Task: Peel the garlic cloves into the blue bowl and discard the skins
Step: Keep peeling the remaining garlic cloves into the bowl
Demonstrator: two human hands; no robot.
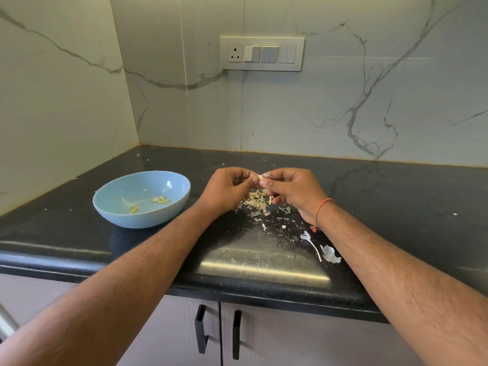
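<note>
Both hands pinch one garlic clove (260, 177) at frame centre.
Left hand (227, 188) and right hand (293, 190) meet above skins (257, 200); blue bowl (111, 207) sits left.

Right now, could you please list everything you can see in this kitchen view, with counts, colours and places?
blue bowl: one, light blue, on the countertop, left of the hands
peeled garlic pieces: a few, pale yellow, inside the bowl
garlic clove: one, pale, pinched between both hands above the counter
garlic skins: a loose heap, beige, on the counter below the hands
larger skin scraps: two or so, white, near the front edge, by the right forearm
countertop: one, black, speckled
switch panel: one, white, on the marble wall
cabinet handles: two, black, on the doors below
wrist thread: one, orange, on the right wrist
left hand: fingers pinch the clove
right hand: fingers pinch the clove
</note>
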